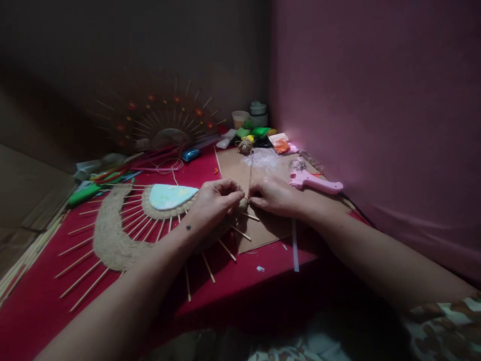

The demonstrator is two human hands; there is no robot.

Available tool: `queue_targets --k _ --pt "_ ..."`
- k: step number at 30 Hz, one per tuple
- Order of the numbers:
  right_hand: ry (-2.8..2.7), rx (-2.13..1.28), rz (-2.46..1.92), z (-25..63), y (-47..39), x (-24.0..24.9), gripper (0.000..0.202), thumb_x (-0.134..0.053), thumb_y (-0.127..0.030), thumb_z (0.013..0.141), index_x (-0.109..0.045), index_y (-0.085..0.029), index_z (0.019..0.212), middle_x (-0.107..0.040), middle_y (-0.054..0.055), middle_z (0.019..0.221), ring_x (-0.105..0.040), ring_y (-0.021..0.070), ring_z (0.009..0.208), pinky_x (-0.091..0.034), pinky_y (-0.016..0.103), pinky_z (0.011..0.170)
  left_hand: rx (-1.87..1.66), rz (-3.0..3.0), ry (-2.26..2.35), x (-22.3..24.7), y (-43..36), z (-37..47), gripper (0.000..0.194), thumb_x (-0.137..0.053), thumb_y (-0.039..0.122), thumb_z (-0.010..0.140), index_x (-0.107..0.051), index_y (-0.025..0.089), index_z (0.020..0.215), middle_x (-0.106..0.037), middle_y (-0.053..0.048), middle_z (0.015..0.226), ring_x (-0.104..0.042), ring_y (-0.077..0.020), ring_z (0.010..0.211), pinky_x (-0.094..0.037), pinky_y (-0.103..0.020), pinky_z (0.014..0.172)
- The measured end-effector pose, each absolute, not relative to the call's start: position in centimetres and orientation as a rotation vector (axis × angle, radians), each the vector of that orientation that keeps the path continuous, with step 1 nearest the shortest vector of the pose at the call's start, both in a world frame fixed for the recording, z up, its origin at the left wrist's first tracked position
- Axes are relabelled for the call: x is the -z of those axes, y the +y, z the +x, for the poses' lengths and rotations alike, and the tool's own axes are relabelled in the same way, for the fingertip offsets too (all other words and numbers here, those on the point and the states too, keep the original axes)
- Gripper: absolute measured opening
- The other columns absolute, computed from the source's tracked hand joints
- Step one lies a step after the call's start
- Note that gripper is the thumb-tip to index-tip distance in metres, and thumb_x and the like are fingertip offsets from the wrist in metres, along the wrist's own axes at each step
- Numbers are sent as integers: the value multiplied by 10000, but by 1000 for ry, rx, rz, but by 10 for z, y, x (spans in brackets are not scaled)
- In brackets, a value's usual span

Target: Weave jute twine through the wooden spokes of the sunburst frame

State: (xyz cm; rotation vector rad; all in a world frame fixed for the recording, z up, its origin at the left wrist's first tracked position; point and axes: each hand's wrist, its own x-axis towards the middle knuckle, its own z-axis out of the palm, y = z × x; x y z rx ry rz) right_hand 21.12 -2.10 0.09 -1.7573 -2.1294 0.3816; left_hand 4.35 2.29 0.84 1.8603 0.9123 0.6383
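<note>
A half-round fan shape of thin wooden sticks (88, 280) lies on the red cloth, with a wide band of woven twine (108, 235) across the sticks and a pale blue patterned piece (171, 197) at its centre. My left hand (220, 200) pinches twine at the right end of the band. Close beside it, my right hand (272, 195) has its fingertips pressed together on the same twine (250, 173), which runs back to a small ball (245, 146). Parts of the band and sticks are hidden under my left hand and forearm.
Cardboard (270, 230) lies under my hands. A pink glue gun (317, 181) rests at the right. Behind stand a cup (240, 119), a jar (258, 114) and coloured clay packets (260, 132). A decorated stick fan (165, 118) leans at the back; a green tool (84, 194) is left.
</note>
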Motion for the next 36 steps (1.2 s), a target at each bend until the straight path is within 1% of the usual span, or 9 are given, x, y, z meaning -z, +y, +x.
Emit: queue_targets --k 6,10,13,15,19,22,27,32,36 --pt "-2177 -355 -1754 210 -24 -1 159 -554 -227 781 -685 -159 842 -622 37 657 -462 108 543 -266 247 499 -626 1763 799 -7 23 39 183 -635 325 784 -602 151 741 -575 13 622 -533 -83 560 -394 -194 521" --pt "-2137 -427 -1722 208 -24 -2 147 -536 -174 785 -678 -157 752 -616 31 641 -473 101 558 -288 243 519 -665 1716 789 -13 18 38 179 -664 319 762 -604 152 774 -606 -2 688 -565 -98 614 -422 -203 556" --pt "-1974 -638 -1698 208 -23 -3 140 -558 -193 795 -667 -148 719 -624 26 636 -519 99 584 -332 224 529 -642 1709 785 -17 14 38 146 -662 277 753 -595 148 752 -576 15 649 -530 -78 581 -403 -184 533" --pt "-1849 -848 -1682 208 -22 -4 135 -587 -227 794 -641 -144 703 -614 19 611 -536 95 552 -356 210 502 -595 1714 780 -19 13 38 139 -658 266 750 -590 145 748 -569 16 646 -522 -77 577 -397 -179 522" --pt "-1687 -1165 -1616 211 -20 -4 165 -624 -264 782 -602 -144 671 -588 5 564 -543 98 483 -392 202 449 -530 1741 784 -20 12 37 179 -667 303 747 -594 141 765 -584 3 663 -530 -88 584 -404 -188 528" --pt "-1680 -1211 -1584 212 -20 -7 152 -622 -224 774 -598 -141 648 -579 -5 541 -528 91 457 -387 194 429 -505 1749 793 -20 16 33 168 -664 297 747 -601 143 767 -582 8 644 -513 -80 567 -392 -182 522" --pt "-1628 -1318 -1596 213 -19 -12 142 -551 -126 772 -585 -133 634 -579 -10 535 -477 60 408 -329 164 359 -426 1781 782 -21 26 25 107 -653 238 741 -606 143 755 -594 5 656 -532 -84 603 -403 -186 556" --pt "-1583 -1369 -1605 216 -15 -11 201 -517 -172 796 -585 -134 611 -573 0 514 -460 66 379 -339 180 346 -287 1753 719 -24 31 22 133 -668 252 731 -609 140 769 -614 -6 687 -577 -109 648 -447 -220 617" --pt "-1607 -1343 -1666 214 -12 -12 227 -581 -238 770 -571 -144 563 -507 -20 440 -393 57 331 -271 191 315 -237 1730 697 -26 28 21 145 -646 283 756 -608 144 776 -626 -27 709 -605 -145 663 -478 -273 636"
